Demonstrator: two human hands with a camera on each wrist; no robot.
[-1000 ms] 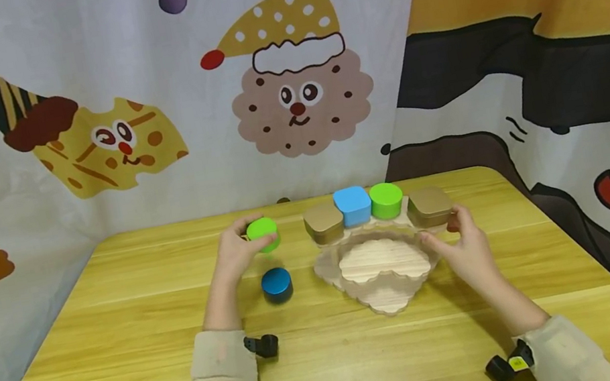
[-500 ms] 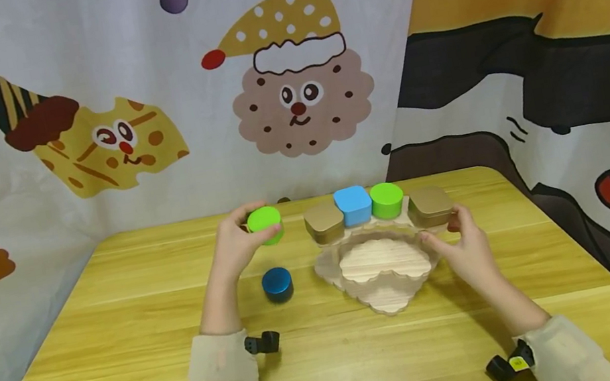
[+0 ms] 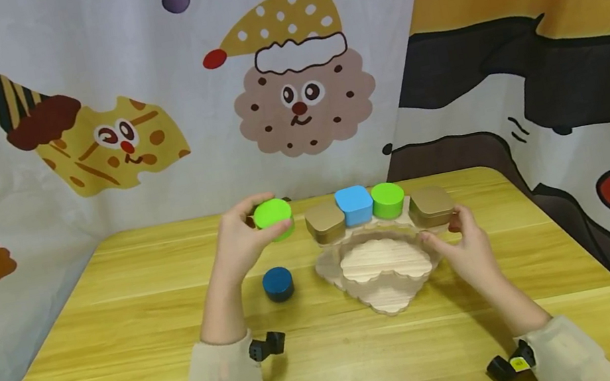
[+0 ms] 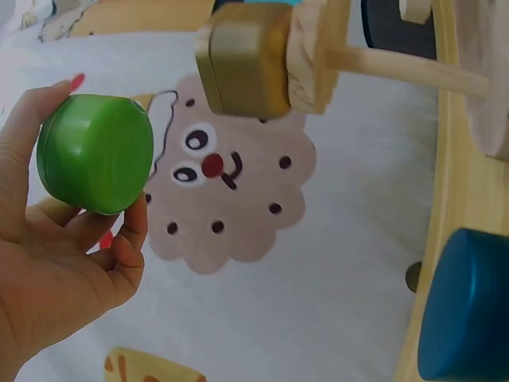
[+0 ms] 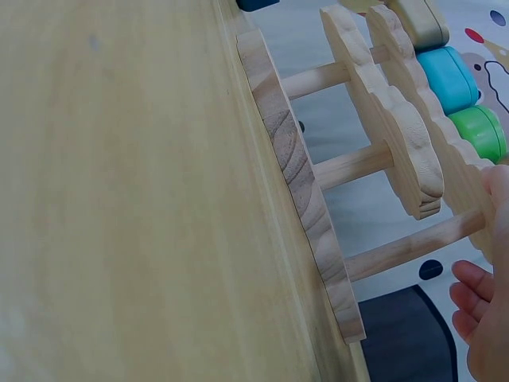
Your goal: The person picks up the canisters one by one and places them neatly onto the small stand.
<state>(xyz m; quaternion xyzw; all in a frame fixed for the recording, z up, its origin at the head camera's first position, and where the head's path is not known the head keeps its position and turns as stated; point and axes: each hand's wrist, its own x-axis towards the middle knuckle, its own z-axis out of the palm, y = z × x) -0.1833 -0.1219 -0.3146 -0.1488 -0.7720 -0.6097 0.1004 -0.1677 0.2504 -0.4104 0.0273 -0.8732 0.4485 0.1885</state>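
My left hand (image 3: 237,243) pinches a round bright green tin (image 4: 95,151) between thumb and fingers, held up above the table, left of a tiered wooden stand (image 3: 381,262). On the stand's top tier sit a gold tin (image 3: 325,222), a light blue squarish tin (image 3: 354,205), another green tin (image 3: 388,200) and a second gold tin (image 3: 431,205). My right hand (image 3: 465,247) grips the right end of that tier, right by the second gold tin, its fingers curled in the right wrist view. A dark blue round tin (image 3: 278,284) stands on the table below my left hand.
The stand's lower tiers (image 5: 390,135) are joined by round wooden posts (image 5: 413,243) above a scalloped base (image 5: 302,187). Behind the wooden table (image 3: 126,358) hangs a curtain (image 3: 131,37) printed with cartoon biscuits.
My left hand has lifted the green tin slightly and carried it right, toward the stand. My right hand, the stand and its tins stay in place.
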